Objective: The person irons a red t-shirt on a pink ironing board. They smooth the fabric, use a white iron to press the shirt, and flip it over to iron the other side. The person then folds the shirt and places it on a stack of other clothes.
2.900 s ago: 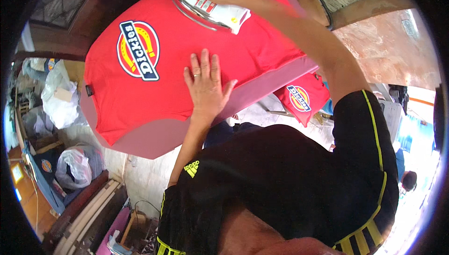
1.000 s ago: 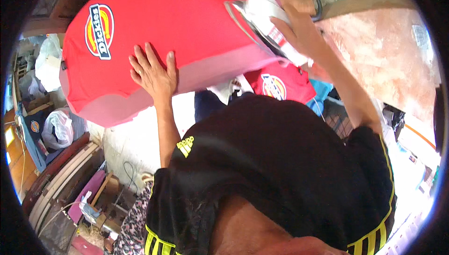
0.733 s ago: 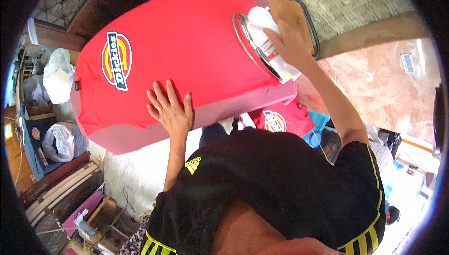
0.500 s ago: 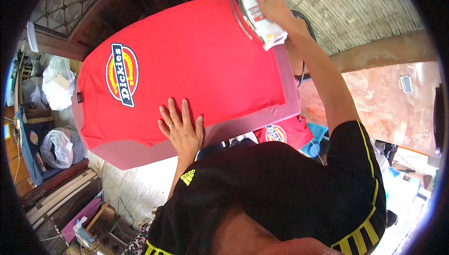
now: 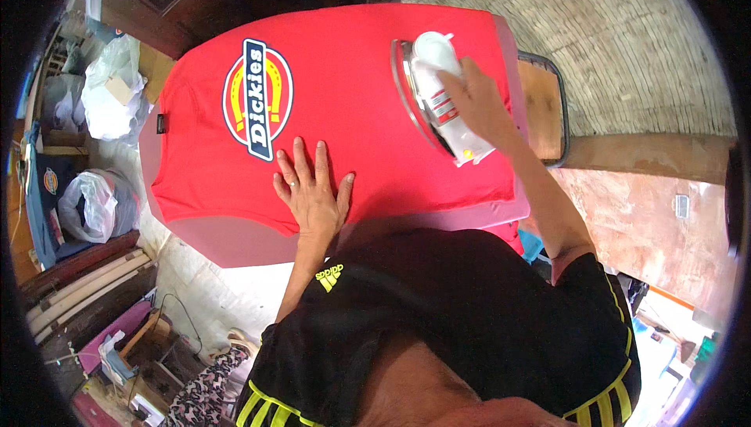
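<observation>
A red T-shirt (image 5: 352, 82) with a round printed badge lies spread over a padded, dusky pink ironing board (image 5: 227, 241). My right hand (image 5: 479, 104) is closed round the handle of a white clothes iron (image 5: 438, 102). The iron rests on the shirt toward the board's right end, its metal edge facing left. My left hand (image 5: 313, 196) lies flat on the shirt's near side, fingers spread, below the printed badge. A ring shows on one finger. The fingers' grip under the handle is partly hidden.
White plastic bags (image 5: 98, 204) stand at the left, next to dark blue cloth (image 5: 39, 192). Wooden strips (image 5: 90, 294) lie below them. A black metal frame (image 5: 565, 106) juts out past the board's right end. A ribbed wall covering (image 5: 610, 51) rises behind.
My right hand has brought the iron from the far right edge nearer, down onto the shirt. The view has shifted. My left hand stays flat on the shirt.
</observation>
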Tool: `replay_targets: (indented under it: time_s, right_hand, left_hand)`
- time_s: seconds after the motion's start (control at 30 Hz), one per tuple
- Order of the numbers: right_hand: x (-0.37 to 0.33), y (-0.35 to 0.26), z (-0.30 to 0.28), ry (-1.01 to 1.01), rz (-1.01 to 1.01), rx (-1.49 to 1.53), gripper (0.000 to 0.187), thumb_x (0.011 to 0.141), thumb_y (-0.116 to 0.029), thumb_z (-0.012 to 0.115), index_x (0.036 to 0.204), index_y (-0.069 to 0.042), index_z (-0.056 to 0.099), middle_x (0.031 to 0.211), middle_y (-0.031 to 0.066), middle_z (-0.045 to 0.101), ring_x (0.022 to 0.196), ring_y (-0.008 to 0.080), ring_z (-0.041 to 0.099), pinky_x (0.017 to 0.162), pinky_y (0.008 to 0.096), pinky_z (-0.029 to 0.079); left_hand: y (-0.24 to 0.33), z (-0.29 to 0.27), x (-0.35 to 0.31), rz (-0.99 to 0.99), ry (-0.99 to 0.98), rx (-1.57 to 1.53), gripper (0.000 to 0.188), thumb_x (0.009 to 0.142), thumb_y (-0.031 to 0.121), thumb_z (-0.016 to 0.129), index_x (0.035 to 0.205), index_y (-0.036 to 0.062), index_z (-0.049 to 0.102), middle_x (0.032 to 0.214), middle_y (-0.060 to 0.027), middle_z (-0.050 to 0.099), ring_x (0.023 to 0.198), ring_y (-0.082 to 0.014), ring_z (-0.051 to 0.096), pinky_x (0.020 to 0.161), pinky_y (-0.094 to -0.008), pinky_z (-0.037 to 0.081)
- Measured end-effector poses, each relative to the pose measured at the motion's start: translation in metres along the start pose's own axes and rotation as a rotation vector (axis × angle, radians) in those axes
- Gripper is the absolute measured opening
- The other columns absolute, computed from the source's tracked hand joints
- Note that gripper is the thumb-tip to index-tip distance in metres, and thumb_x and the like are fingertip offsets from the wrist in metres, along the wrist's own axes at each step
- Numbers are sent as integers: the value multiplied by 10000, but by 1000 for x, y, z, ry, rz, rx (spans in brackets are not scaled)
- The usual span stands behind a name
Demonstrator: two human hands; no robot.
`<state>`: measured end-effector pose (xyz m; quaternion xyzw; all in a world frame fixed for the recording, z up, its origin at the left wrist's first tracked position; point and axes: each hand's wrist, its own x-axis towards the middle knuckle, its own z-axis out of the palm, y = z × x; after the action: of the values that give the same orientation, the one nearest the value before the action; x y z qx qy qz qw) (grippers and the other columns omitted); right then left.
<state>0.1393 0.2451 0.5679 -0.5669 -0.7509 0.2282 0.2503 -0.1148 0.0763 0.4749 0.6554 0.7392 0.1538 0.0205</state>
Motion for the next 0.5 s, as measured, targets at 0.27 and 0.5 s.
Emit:
replay_targets:
  time_s: [0.27,0.5]
  right_hand:
    - [115,-81,67,-138,-292,-36,374,985,-348,587,1014,22,533,850,292,651,785,416,680,643,463,502]
    - [165,-113,101,-138,-388,-87,417,965,-376,572,1080,25,556,888,302,660,841,489,646,727,533,518]
  left_hand:
    - [0,-3,2,-49,-70,-46,721,866,503,633,1482,186,431,1619,-147,203,1491,-429,101,1138,-626,102]
    - [0,-9,3,-87,-118,-81,731,853,483,659,1486,203,424,1625,-132,197,1499,-414,84,1139,-627,95]
